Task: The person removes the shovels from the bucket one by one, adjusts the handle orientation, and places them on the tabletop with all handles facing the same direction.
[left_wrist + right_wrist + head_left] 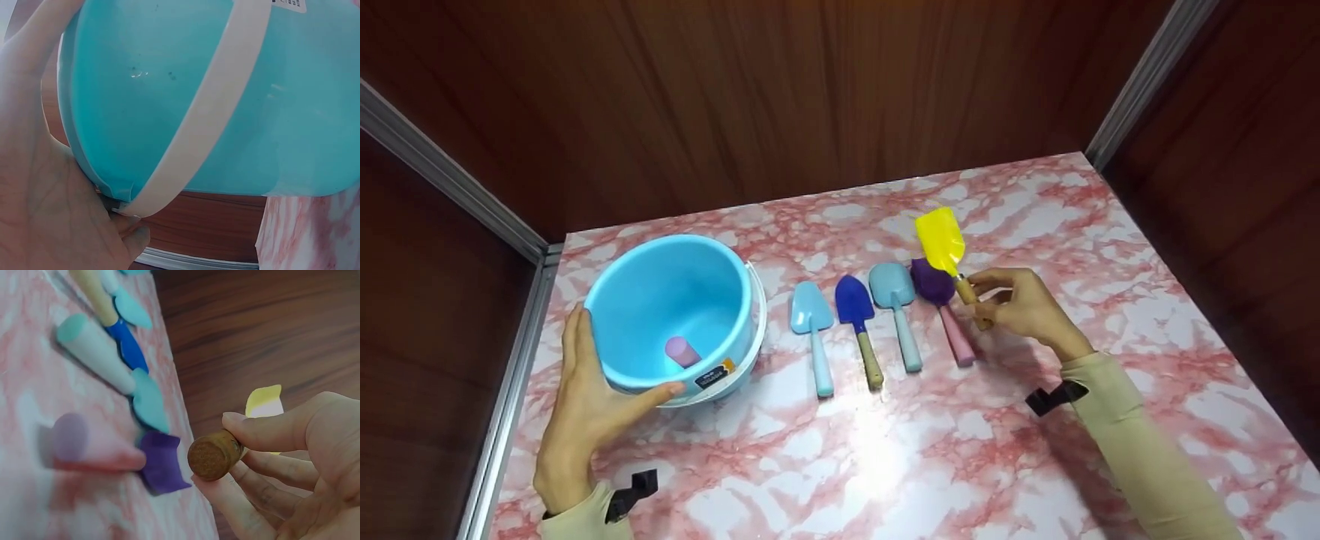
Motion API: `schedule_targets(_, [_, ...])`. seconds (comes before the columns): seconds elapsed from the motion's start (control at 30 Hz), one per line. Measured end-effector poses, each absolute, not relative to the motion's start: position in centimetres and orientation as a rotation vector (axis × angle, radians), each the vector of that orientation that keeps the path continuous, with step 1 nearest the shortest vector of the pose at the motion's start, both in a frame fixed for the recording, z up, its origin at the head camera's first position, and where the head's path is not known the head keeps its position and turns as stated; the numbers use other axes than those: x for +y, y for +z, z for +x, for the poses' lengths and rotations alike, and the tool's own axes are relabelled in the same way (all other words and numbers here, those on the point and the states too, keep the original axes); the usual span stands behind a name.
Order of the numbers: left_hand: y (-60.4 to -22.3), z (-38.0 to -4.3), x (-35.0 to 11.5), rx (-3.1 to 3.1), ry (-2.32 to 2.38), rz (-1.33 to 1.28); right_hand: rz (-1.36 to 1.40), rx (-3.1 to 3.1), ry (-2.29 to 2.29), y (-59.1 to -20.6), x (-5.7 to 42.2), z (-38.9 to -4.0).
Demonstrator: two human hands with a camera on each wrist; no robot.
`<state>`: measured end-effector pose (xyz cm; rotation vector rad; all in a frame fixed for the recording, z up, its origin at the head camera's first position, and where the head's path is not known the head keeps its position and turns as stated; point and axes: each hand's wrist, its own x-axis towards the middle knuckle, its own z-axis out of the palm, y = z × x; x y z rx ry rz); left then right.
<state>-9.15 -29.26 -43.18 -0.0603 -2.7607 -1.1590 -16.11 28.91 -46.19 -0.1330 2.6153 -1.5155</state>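
My left hand [585, 412] grips the light blue bucket [667, 259] at its left side, with the thumb along the front rim and the fingers on the outer wall. In the left wrist view its fingertips curl close to the end of the white bail handle [191, 135]. A pink cylindrical piece [681, 351] shows inside the bucket. My right hand [1020, 304] pinches the wooden handle of a yellow toy shovel [941, 238] between thumb and fingers, blade pointing away. The shovel is raised, overlapping the purple shovel [934, 285] with a pink handle in the head view.
Left of the purple shovel lie a teal shovel [892, 285], a dark blue shovel [853, 300] with a wooden handle, and a light blue shovel [811, 307], in a row on the pink-and-white marbled table [780, 480]. Dark wood panels [810, 97] enclose the back and sides.
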Motion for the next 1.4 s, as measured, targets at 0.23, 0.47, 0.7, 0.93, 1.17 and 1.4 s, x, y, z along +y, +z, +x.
schedule_targets(0.23, [-43.2, -9.1, -29.3, -2.756, -1.153, -0.059, -0.025, 2.494, -1.601, -47.4, 30.2, -15.4])
schedule_targets(0.47, [-43.2, -9.2, -29.2, -2.762, -1.161, -0.055, 0.066, 2.448, -1.602, -48.6, 31.2, -14.8])
schedule_targets(0.7, [-43.3, -9.1, -29.2, -2.756, -1.175, -0.057, 0.122, 2.469, -1.551, -49.9, 31.8, -14.5])
schedule_targets(0.93, [-43.2, -9.2, -29.2, -2.751, -1.18, -0.061, 0.182, 2.481, -1.503, -50.9, 32.6, -14.6])
schedule_targets(1.17, [-43.3, -9.2, -29.3, -2.736, -1.18, -0.071, 0.21, 2.47, -1.468, -51.2, 33.3, -14.7])
schedule_targets(1.4, [-43.4, -9.3, -29.2, -2.72, -1.189, -0.076, 0.223, 2.465, -1.437, -50.8, 33.4, -14.9])
